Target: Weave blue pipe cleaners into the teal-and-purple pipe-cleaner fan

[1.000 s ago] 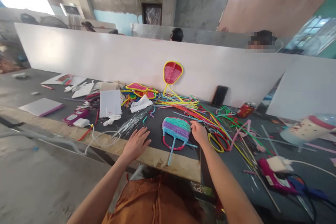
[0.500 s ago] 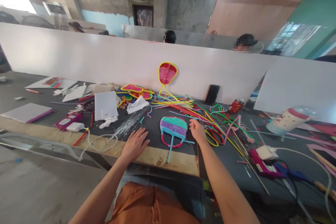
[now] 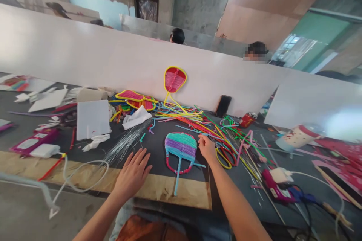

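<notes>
Bench [image 3: 157, 144] and things have slid left in the frame over the last second, the view having swung right; the cup [image 3: 296, 138] at right now shows whole, and a dark slab [image 3: 339, 182] edged in pink has come in at lower right. Both hands keep much the same places beside the fan.

The left hand [image 3: 133, 169] lies palm down, fingers a little spread, thumb out, with nothing in its grip. The right hand [image 3: 207, 148] is curled, thumb and forefinger close together; I cannot tell whether they pinch anything or touch the fan's edge.

Between them, just below the middle of the frame, the fan [image 3: 181, 146] lies flat: turquoise on top, then purple, then light blue, rimmed in red. Its lower part is an open loop, and a light blue stem runs down over the bench's edge.

Silvery strands [image 3: 123, 145] lie beyond the left hand, scissors [image 3: 228, 166] right of the right hand. Further up, a red fan [image 3: 175, 80] stands against the white board [image 3: 127, 66].
</notes>
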`<state>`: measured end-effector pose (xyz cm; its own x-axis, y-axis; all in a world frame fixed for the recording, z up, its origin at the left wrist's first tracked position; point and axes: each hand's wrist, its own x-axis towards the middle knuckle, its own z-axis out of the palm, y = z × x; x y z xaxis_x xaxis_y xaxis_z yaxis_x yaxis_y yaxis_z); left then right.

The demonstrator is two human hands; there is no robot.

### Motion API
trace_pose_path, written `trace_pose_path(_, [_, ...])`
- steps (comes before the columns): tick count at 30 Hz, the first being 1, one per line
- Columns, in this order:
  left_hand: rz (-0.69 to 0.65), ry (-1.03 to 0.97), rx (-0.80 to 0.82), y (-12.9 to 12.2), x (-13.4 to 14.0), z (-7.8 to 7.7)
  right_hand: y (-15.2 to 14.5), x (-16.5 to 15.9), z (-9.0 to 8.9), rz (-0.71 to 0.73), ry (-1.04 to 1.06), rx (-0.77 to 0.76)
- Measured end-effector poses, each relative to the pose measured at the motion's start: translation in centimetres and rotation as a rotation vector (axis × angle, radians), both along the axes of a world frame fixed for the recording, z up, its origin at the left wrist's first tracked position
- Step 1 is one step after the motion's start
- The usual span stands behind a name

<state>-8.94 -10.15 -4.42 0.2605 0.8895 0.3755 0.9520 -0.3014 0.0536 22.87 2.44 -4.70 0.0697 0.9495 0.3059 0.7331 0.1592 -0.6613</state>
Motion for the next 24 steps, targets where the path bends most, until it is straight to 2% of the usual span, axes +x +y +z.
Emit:
trace_pose_path(8, [-0.054,0.102,0.045,0.2,-0.6,-0.5,1.0,-0.3,-0.4,-0.039,0.038,-0.008])
trace_pose_path(13, [-0.091,0.079,0.067,0.4,-0.7,-0.6,1.7,-0.4,-0.3,-0.034,0.051,-0.013])
trace_pose_path(20, [-0.054,0.065,0.044,0.4,-0.4,-0.1,1.0,0.1,-0.1,0.033,0.087,0.000])
trace_pose_path(24, [-0.091,0.079,0.096,0.6,0.3,1.3,0.3,0.7,-0.2,0.103,0.114,0.045])
